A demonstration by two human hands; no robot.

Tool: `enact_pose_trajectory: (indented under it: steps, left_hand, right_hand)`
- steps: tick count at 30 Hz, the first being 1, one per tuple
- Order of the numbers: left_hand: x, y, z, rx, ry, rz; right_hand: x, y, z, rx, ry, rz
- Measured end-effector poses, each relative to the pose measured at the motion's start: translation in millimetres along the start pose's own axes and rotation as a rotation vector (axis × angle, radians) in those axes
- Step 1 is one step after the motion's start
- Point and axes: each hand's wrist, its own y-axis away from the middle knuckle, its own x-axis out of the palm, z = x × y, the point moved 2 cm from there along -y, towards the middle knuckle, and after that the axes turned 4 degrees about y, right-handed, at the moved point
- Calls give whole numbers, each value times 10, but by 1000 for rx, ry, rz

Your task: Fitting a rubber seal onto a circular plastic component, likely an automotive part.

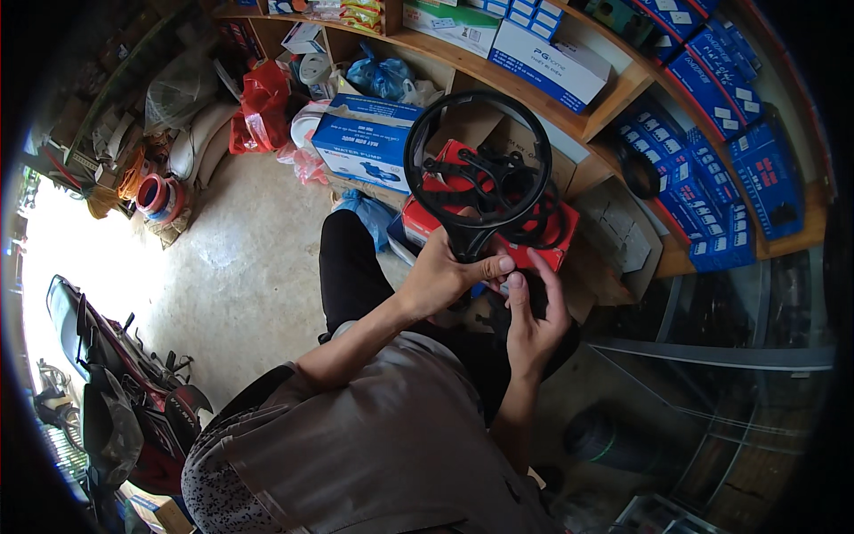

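A black ring-shaped frame (411, 147), which looks like a ring light, stands upright above my lap. My left hand (442, 278) is closed round the stem at its lower edge, thumb toward the right. Close to that thumb is my right hand (534, 325), its fingers bent beneath the ring's base and the index finger pointing up. Whatever it pinches there is small and mostly hidden. Behind the ring lies an open red box (550, 254) with black cables (525, 227) and dark fittings on it, partly seen through the ring.
A blue and white box (360, 147) and a blue plastic bag (365, 214) sit ahead. Wooden shelves (614, 102) with boxes curve along the far and right sides. A glass display case (712, 356) stands right. A motorbike (133, 374) is at left on the concrete floor (240, 249).
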Motion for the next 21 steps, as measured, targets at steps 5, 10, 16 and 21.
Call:
enact_pose_trajectory:
  steps: [5,10,16,21]
  left_hand:
    - [53,17,-77,-20,-39,-23]
    - [32,47,-49,-132,-108,28]
    - [56,-11,-10,-42,-61,-50]
    - [66,-41,-82,-39,-18,-53]
  right_hand:
    - [0,-11,15,3,18,62]
    - [-28,-85,118,-86,19,58]
    - [63,-88,115,110,-98,113]
    - [108,-110,28,272,-250,195]
